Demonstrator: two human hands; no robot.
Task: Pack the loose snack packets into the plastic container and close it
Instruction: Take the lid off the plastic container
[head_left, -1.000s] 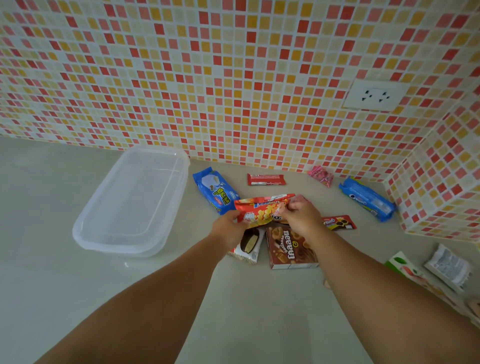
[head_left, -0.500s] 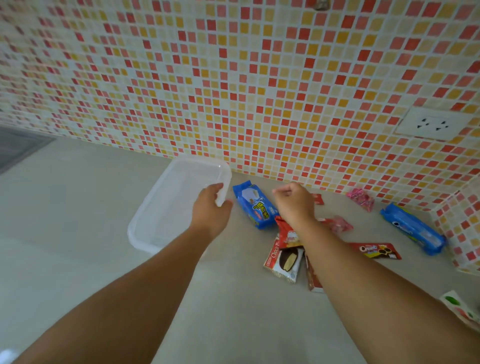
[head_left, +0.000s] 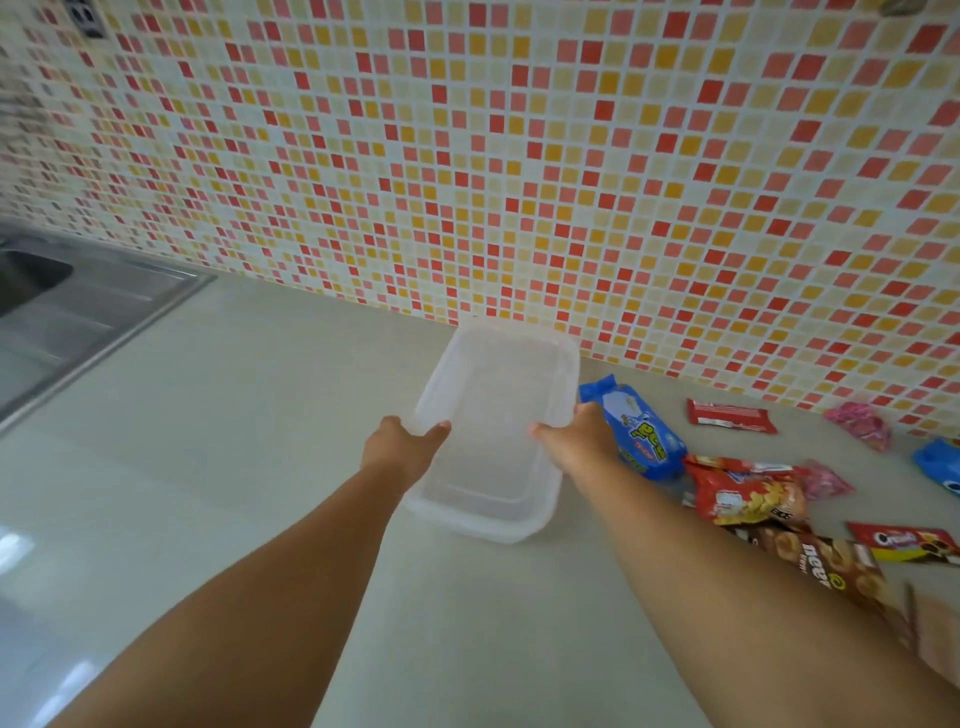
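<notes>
A clear plastic container (head_left: 498, 364) with its lid on lies on the pale counter near the tiled wall. My left hand (head_left: 402, 449) grips its left rim, thumb on top. My right hand (head_left: 576, 441) grips its right rim the same way. To the right lie loose snacks: a blue packet (head_left: 639, 431) just beside my right hand, a red bar (head_left: 730, 415), a red-and-yellow bag (head_left: 748, 493), a brown box (head_left: 826, 561), a red-and-yellow packet (head_left: 904, 540), two pink wrappers (head_left: 857, 423) and another blue packet (head_left: 940, 465) at the frame edge.
A steel sink (head_left: 67, 306) with its drainboard sits at the far left. The mosaic wall (head_left: 519, 156) runs along the back of the counter (head_left: 234, 467).
My right hand let go of the red-and-yellow bag, now on the counter, and moved left onto the container's right rim. My left hand shifted to the left rim. The view panned left.
</notes>
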